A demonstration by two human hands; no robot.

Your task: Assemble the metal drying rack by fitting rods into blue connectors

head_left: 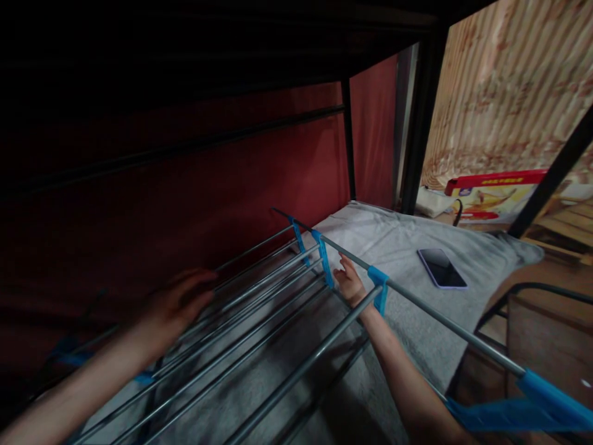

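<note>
**Drying rack on grey blanket**

Head view: dim red-walled bunk, grey blanket (398, 241). Metal drying rack (259, 334) lies there. Left hand (178, 306) flat, fingers apart, on rods. Right hand (349, 284) loosely open under the top rail. Probably light, stiff, slick tubing; grip by blue joints (380, 285). Phone (441, 268) nearby.

Home bedroom: bunk bed (419, 123), blanket (393, 241)

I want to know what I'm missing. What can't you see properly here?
Head view only:
- Left hand: blurred and dim on the rack rods; its grip cannot be told.
- Right hand: a rod crosses the wrist; fingers touch the top bar, grip unclear.
- Rack: cut off by the bottom edge.
- Box: print too small, part behind a black post.
- Phone: screen dark.
- Upper left: too dark.
</note>
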